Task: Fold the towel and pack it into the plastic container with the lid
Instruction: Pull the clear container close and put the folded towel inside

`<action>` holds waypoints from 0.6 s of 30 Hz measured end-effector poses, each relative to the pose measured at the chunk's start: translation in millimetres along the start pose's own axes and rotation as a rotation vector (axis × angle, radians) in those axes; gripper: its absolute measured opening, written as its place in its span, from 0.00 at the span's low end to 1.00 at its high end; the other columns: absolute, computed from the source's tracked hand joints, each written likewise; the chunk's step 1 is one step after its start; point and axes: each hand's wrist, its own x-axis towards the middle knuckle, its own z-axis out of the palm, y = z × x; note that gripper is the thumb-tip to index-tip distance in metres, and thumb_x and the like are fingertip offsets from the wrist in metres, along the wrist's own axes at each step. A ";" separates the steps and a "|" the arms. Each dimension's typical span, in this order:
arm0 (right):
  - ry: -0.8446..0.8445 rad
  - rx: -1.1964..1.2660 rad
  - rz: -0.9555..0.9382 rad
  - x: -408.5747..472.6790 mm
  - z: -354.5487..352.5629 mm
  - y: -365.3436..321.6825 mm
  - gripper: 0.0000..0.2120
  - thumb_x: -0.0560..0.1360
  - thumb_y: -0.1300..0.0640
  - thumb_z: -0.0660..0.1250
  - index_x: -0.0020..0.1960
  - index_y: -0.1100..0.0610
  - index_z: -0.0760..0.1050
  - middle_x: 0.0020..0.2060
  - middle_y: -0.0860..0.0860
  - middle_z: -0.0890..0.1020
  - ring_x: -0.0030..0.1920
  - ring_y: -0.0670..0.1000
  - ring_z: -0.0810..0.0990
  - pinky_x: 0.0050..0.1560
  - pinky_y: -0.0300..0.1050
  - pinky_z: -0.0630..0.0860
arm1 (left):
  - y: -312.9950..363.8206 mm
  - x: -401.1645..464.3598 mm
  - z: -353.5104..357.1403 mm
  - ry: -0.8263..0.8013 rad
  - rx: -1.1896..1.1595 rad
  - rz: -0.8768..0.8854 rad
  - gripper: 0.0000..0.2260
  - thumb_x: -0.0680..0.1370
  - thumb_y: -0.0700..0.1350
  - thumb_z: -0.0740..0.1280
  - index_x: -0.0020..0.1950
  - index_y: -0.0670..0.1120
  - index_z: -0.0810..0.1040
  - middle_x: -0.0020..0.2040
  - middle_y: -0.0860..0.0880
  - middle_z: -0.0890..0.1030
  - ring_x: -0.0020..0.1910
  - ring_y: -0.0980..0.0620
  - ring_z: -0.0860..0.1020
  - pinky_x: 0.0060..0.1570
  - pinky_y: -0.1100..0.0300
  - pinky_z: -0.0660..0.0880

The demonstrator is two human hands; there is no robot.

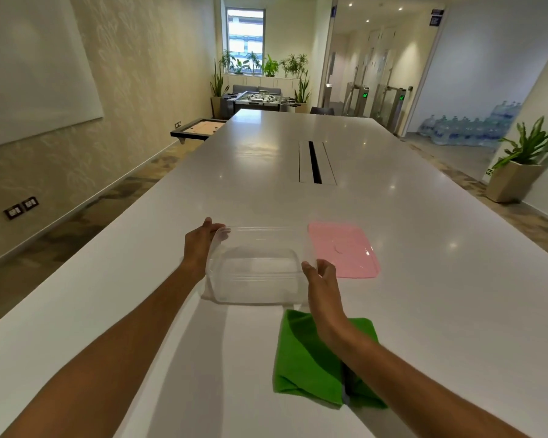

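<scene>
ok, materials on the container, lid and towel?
Container: clear, glossy plastic; the table shows through its walls. Looks thin and probably rigid.
Lid: opaque pink plastic, smooth, with a soft sheen and a moulded raised rim.
Towel: green cloth, matte, soft folds; possibly microfibre, but the weave is too small to tell.

Both forearms bare, no sleeves, left hand (200,241) ringless.
</scene>
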 end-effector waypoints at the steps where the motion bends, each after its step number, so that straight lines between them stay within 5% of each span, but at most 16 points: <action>1: 0.002 -0.003 0.002 -1.8 -1.5 0.5 0.23 0.78 0.47 0.60 0.69 0.55 0.61 0.64 0.52 0.70 0.63 0.54 0.70 0.66 0.54 0.68 | 0.2 -0.6 1.8 0.001 0.010 0.008 0.18 0.81 0.51 0.59 0.50 0.40 0.82 0.43 0.46 0.83 0.39 0.49 0.79 0.38 0.60 0.75; 5: -0.011 -0.004 0.001 -7.0 -10.6 1.1 0.21 0.78 0.49 0.60 0.68 0.54 0.63 0.62 0.51 0.72 0.62 0.54 0.72 0.63 0.54 0.71 | 0.0 -1.4 2.3 -0.009 0.115 0.083 0.18 0.81 0.52 0.59 0.50 0.40 0.82 0.46 0.43 0.83 0.43 0.47 0.80 0.49 0.56 0.77; 10: -0.010 -0.112 -0.157 -13.5 -47.8 -2.7 0.18 0.77 0.60 0.63 0.66 0.54 0.69 0.61 0.49 0.75 0.55 0.48 0.76 0.52 0.40 0.72 | 11.5 -9.2 -6.0 0.071 0.203 0.241 0.11 0.80 0.49 0.62 0.44 0.47 0.82 0.50 0.46 0.84 0.53 0.48 0.80 0.61 0.53 0.73; 14: -0.180 -0.531 -0.384 -18.8 -102.3 1.2 0.21 0.72 0.67 0.63 0.61 0.48 0.73 0.59 0.45 0.78 0.58 0.47 0.77 0.56 0.45 0.76 | 35.0 -52.4 -0.6 0.086 0.329 0.575 0.08 0.78 0.40 0.63 0.50 0.44 0.82 0.50 0.49 0.83 0.51 0.53 0.80 0.47 0.75 0.72; 18: -0.454 -1.092 -0.549 -34.2 -140.0 0.0 0.27 0.70 0.64 0.59 0.67 0.48 0.71 0.67 0.45 0.73 0.66 0.48 0.72 0.65 0.41 0.68 | 39.8 -108.9 3.7 -0.045 0.447 0.920 0.06 0.75 0.37 0.66 0.47 0.42 0.82 0.44 0.49 0.83 0.41 0.56 0.79 0.36 0.68 0.74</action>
